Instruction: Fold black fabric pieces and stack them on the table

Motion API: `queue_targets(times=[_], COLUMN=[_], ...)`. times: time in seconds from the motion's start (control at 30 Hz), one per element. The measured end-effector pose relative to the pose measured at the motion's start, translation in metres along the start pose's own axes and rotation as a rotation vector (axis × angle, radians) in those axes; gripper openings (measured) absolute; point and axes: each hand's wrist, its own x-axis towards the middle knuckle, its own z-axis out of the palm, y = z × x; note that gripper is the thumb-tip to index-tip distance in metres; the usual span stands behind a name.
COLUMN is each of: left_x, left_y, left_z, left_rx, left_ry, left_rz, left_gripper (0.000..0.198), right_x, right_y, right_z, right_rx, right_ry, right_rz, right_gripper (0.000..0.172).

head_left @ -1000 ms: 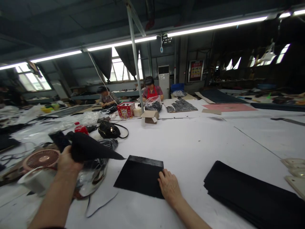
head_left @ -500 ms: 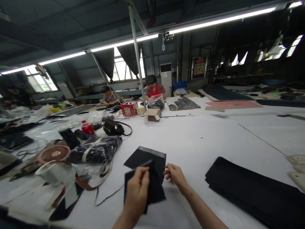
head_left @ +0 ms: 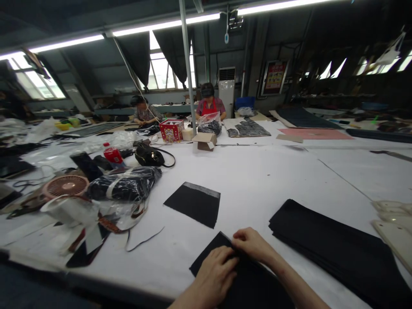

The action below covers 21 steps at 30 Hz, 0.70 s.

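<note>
A black fabric piece lies at the table's near edge, partly hidden beneath my hands and forearms. My left hand rests over it with bent fingers closed at its upper edge. Close beside, my right hand pinches that same edge, thumb and fingers together. Farther up, a smaller black panel with a shiny grey strip along its top lies flat on the white table. To the right of my right hand is a thick stack of black fabric pieces.
On the left are a pink fan, a plastic-wrapped black bundle, a black handbag and a red-capped bottle. Pale templates lie at far right. An open carton stands ahead; two people sit beyond.
Both hands have come nearer and lower, bringing the held black fabric down onto the table. The panel with the grey strip now lies uncovered. The view has tilted downward.
</note>
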Motion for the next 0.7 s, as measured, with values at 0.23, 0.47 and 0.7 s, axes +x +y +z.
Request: queue_targets(times=[0.23,0.47,0.7], left_x=[0.011,0.012,0.009], left_y=[-0.009,-0.024,-0.027], left_z=[-0.011,-0.016,-0.02], left_rx=[0.102,0.18,0.126], left_ry=[0.007,-0.004,0.019], left_rz=[-0.045,-0.085,-0.053], left_gripper=[0.044,0.047,0.049], right_x=[-0.002,-0.007,0.006], right_y=[0.001,0.014,0.011], right_z=[0.047,0.063,0.059], right_rx=[-0.306,-0.509,-0.495], right_ry=[0.393,0.543,0.499], right_rz=[-0.101,-0.281,-0.249], right_gripper=[0.024,0.022,0.034])
